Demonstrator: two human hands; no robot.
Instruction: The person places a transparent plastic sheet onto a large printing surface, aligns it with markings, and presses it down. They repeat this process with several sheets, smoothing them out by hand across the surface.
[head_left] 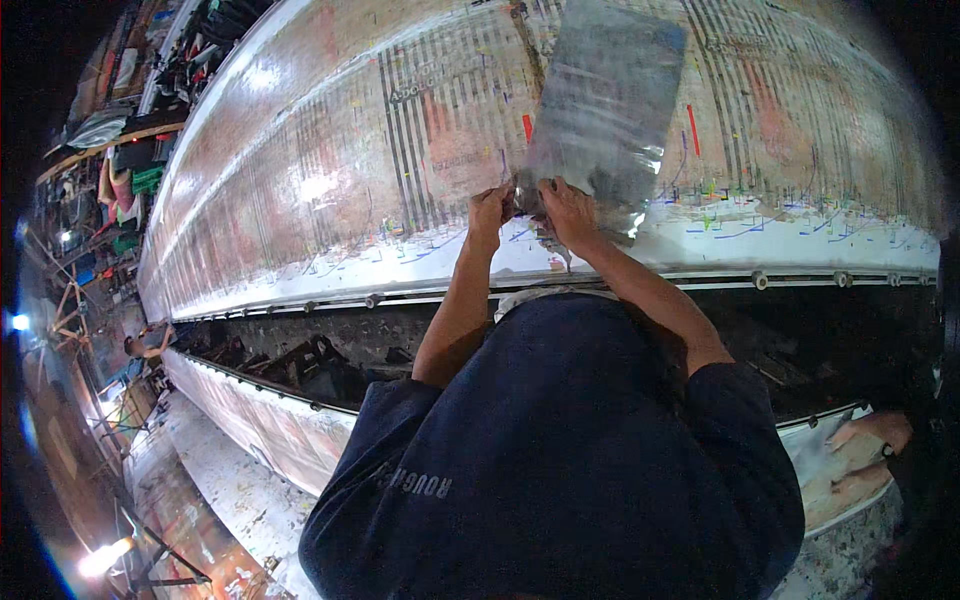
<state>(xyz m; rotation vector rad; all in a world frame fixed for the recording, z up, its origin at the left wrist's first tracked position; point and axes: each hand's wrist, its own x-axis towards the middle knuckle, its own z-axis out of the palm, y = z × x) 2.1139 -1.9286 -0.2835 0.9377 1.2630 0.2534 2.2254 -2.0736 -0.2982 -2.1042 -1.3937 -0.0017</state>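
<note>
A grey, see-through plastic sheet (615,95) lies on the long table (330,215), its surface glossy and catching the light. Both of my hands are at its near left corner, close together. My left hand (488,213) is closed, its fingers pinching the sheet's edge. Beside it, my right hand (568,212) grips the near edge with bent fingers. The fingertips partly hide the corner between them. Under the sheet, the tabletop carries dark printed stripes, faded red patches and many small coloured marks.
A rail with small round stops (760,281) runs along the table's near edge. Behind me is a second long table (270,420), across a dark gap. Another person's hands (870,440) are at the right; a person (150,345) is far left. A lit lamp (105,557) stands lower left.
</note>
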